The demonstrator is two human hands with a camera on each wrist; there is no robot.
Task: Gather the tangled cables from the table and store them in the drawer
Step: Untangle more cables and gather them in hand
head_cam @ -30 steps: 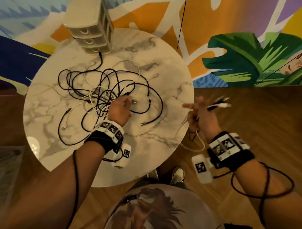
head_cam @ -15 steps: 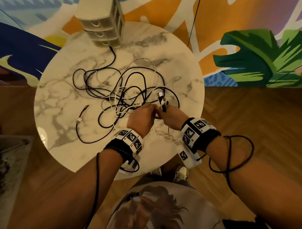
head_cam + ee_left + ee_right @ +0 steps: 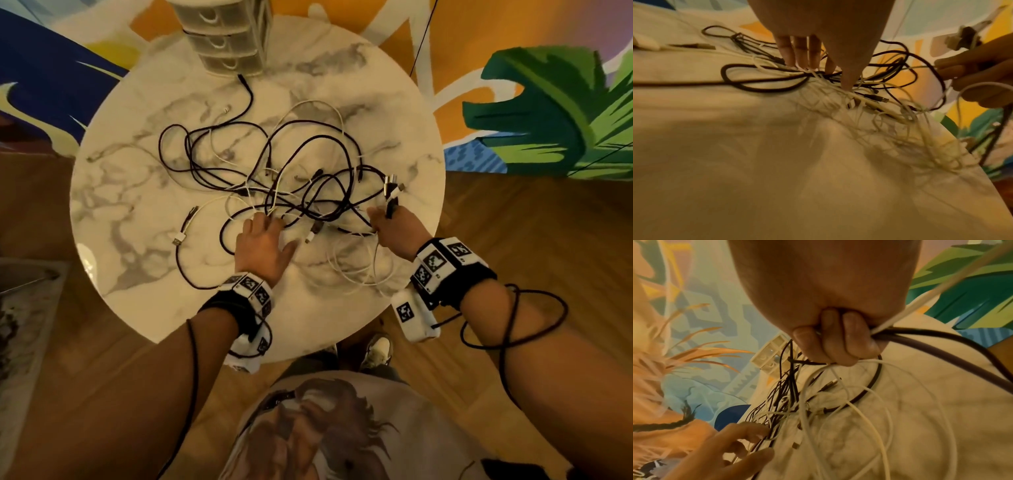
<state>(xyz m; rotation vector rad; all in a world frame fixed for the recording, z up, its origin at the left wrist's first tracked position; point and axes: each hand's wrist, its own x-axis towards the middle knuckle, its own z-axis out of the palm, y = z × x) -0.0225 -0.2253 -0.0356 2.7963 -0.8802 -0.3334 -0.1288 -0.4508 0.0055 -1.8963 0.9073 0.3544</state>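
Observation:
A tangle of black and white cables (image 3: 274, 178) is spread over the round marble table (image 3: 137, 212). My left hand (image 3: 265, 236) lies flat with straight fingers (image 3: 803, 53), its tips touching the near edge of the tangle (image 3: 828, 78). My right hand (image 3: 394, 226) is curled in a fist round several cable ends (image 3: 898, 335), whose plugs (image 3: 392, 186) stick up above the knuckles. White loops (image 3: 359, 267) trail on the table under that hand. The small drawer unit (image 3: 226, 37) stands at the table's far edge, its drawers closed.
The table's near edge (image 3: 291, 346) is close to my body and shoes (image 3: 376, 346). Wooden floor (image 3: 513, 240) surrounds the table and a painted wall (image 3: 548, 102) rises behind it. A loose USB plug (image 3: 178, 238) lies on the left of the tabletop.
My hands have moved apart: the left opened and laid its fingers on the tangle, while the right drew its bundle of cable ends to the right side of the table.

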